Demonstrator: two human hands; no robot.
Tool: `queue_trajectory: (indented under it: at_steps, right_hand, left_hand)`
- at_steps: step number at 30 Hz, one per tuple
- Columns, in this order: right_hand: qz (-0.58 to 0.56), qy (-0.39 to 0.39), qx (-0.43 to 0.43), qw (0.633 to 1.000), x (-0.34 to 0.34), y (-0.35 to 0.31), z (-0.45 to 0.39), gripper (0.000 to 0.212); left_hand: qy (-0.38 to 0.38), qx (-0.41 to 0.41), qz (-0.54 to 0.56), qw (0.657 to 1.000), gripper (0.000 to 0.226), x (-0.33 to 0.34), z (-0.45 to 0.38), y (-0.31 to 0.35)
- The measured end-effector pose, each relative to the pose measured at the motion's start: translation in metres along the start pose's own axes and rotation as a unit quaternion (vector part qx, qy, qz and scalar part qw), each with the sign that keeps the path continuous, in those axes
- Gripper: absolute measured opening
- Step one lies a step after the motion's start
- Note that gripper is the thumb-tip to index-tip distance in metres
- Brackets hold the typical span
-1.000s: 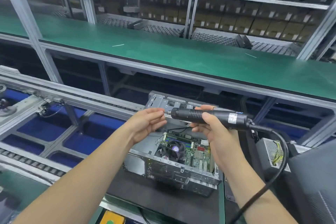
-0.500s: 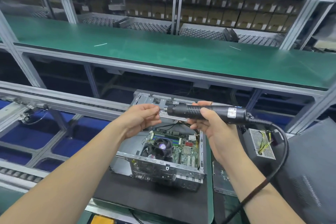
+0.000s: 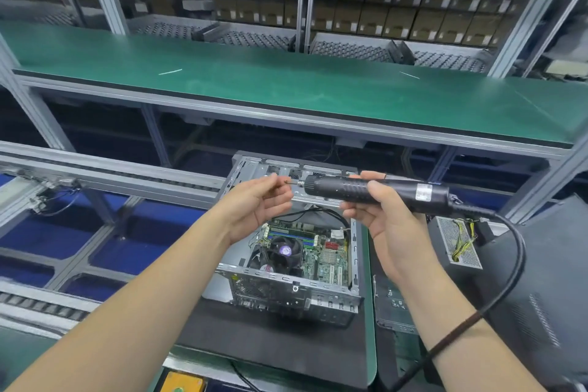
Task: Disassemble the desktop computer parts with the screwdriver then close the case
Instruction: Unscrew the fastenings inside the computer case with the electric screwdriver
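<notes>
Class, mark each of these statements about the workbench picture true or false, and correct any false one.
1. The right hand grips the screwdriver. True.
2. The screwdriver is cordless. False: a black cable runs from its rear end.
3. The case is open, with the fan showing. True.
4. The screwdriver tip is down inside the case. False: it is held level above it, the left hand at its tip.
5. A power supply lies right of the case. True.

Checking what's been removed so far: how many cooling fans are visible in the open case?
1: a CPU fan on the motherboard inside the open case. Others may be hidden.
</notes>
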State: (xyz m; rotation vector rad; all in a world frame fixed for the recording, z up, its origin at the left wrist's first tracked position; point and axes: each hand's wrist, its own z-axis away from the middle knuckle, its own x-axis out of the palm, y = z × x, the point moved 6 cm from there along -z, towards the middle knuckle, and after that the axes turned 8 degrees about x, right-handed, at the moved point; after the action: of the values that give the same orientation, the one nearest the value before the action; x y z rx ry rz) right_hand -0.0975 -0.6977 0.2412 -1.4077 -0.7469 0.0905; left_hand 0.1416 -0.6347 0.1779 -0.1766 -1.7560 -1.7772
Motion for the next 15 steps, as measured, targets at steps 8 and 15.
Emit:
queue_trajectory:
  at_steps: [8,15]
  right_hand:
    - [-0.002,0.007,0.004,1.000,-0.011,-0.006,-0.001,0.020]
    - [0.056,0.119,-0.030,0.991,-0.107,-0.041,0.014,0.022]
  left_hand:
    - [0.027,0.026,0.019,0.999,0.020,0.020,-0.008,-0.007]
    - [-0.011,0.022,-0.294,0.956,0.005,0.102,-0.027,-0.070]
